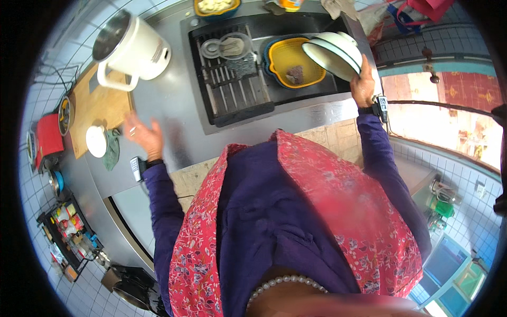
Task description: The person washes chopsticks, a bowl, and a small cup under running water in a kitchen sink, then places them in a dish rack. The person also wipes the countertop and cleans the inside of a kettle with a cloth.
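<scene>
My right hand [363,86] grips the dark-rimmed edge of a white enamel bowl [334,51], held tilted over the right side of the black sink [338,85]. Left of the bowl, a yellow plastic colander [293,51] sits in a blue basin [267,63], with a small purplish lump [295,74] inside it. My left hand [145,134] is empty, fingers spread, above the counter by the edge of a wooden cutting board [113,105]. Closest to that hand are a white cup or bowl [96,142] and a green cloth [112,149].
A cream blender jug [148,51] stands at the back left. Across the sink's left side, a drying rack [233,89] holds clear plastic lids [236,45]. Behind the sink is a basket of pale pieces [216,6]. A condiment rack [71,233] and wok [132,291] are far left.
</scene>
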Motion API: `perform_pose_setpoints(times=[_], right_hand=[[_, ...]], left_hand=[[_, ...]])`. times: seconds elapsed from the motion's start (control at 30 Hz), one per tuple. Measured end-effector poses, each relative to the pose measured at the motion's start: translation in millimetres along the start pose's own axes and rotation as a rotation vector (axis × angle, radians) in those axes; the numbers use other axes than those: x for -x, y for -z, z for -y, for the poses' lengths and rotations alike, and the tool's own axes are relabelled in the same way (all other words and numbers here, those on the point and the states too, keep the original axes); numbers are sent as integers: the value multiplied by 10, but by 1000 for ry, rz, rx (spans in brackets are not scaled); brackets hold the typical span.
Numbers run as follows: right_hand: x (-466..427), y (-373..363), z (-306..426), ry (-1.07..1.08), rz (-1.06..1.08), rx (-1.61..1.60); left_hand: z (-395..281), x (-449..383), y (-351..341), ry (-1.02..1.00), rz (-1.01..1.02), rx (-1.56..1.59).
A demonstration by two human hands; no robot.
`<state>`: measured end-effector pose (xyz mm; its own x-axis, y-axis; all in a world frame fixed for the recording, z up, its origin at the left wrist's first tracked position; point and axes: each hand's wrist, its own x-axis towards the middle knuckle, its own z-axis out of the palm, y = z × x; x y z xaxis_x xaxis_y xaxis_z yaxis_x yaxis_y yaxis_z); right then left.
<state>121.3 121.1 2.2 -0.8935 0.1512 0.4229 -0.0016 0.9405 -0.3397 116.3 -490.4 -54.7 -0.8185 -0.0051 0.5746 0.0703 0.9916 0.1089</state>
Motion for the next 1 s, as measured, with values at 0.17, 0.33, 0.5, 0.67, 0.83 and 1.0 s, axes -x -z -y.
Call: perform_pose_setpoints(times=[0.17,0.33,0.5,0.67,0.83,1.0], right_hand=[[-122,76,-89,101,-45,-183],[-172,190,-105,247,-7,-380],[-125,305,-250,239,92,-505],[-153,419,-421,217,183,-629],[-252,589,-428,297,222,-662],[-222,705,-383,309,154,-650]], left_hand=[[-2262,-534,-60,-237,140,544],[-3584,-1004,-52,-525,272,727],[-3809,-1107,-18,-511,540,958],[-3880,-1183,95,-458,680,1027],[-3897,-1288,291,-363,748,908],[-3693,-1167,92,-218,767,843]])
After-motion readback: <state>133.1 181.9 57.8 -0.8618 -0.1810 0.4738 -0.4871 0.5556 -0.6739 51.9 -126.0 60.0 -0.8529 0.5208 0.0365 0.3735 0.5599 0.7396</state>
